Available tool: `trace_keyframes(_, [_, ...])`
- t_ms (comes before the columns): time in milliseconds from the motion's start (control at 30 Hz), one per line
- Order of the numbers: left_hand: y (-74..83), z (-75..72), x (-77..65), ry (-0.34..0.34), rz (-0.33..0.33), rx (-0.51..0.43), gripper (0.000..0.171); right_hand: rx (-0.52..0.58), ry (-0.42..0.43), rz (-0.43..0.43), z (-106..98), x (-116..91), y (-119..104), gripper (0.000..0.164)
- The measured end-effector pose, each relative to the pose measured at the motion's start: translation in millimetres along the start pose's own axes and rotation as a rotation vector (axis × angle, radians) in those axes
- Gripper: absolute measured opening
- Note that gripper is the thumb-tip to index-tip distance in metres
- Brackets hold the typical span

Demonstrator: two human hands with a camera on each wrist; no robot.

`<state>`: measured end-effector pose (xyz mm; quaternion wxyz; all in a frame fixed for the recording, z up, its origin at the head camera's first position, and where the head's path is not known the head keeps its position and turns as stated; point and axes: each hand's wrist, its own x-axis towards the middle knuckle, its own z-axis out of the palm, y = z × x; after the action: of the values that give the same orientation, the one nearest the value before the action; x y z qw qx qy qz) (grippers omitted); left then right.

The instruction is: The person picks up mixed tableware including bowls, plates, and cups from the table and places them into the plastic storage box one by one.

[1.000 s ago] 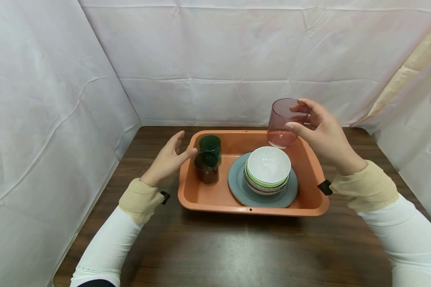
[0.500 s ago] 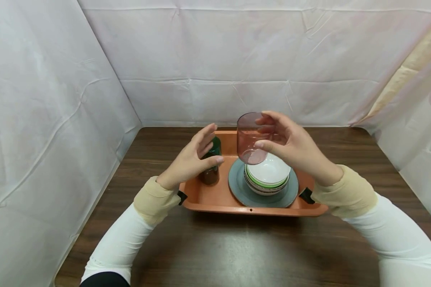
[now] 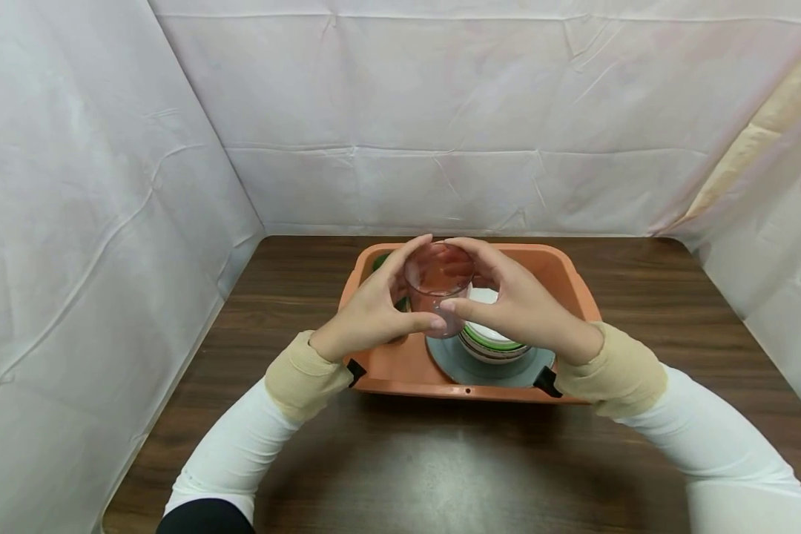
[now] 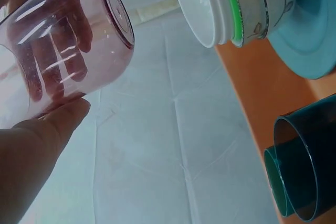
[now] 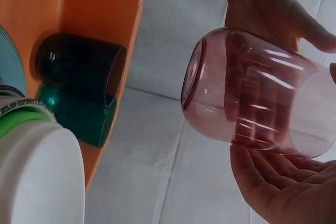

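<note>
A clear pink drinking glass is held above the orange tub, rim up and tilted toward the head camera. My left hand wraps its left side, thumb in front. On the other side my right hand grips it, thumb across the front; its fingers show through the glass in the left wrist view. Below sits a stack of bowls, a white bowl on top, on a blue-grey plate. A dark glass and a green glass stand in the tub, mostly hidden behind my left hand in the head view.
The tub stands on a dark wooden table, toward its back edge. White sheeting rises behind the table and along both sides.
My right hand has carried the pink glass leftward and down, tilting its mouth toward the head camera. My left hand has moved right from beside the tub and now holds the glass too.
</note>
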<state>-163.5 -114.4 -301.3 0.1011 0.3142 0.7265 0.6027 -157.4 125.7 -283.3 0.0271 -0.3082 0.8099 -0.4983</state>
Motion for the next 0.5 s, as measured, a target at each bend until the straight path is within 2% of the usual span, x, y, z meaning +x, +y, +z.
trace_keyframes(67, [0.6,1.2,-0.3,0.007,0.018,0.021,0.101,0.011,-0.010,-0.006,1.4,0.0,0.1,0.070])
trace_keyframes(200, [2.3,3.3,-1.2,0.018,0.043,0.061,0.098,0.040,-0.039,-0.021,2.7,-0.3,-0.6,0.069])
trace_keyframes(333, [2.8,4.0,-2.4,0.027,0.043,0.094,0.093,0.042,-0.069,-0.036,1.1,-1.2,-0.4,0.068])
trace_keyframes(500, [0.6,2.9,-4.1,0.030,0.070,0.111,0.085,0.003,-0.063,0.007,-6.8,-4.7,1.2,0.066])
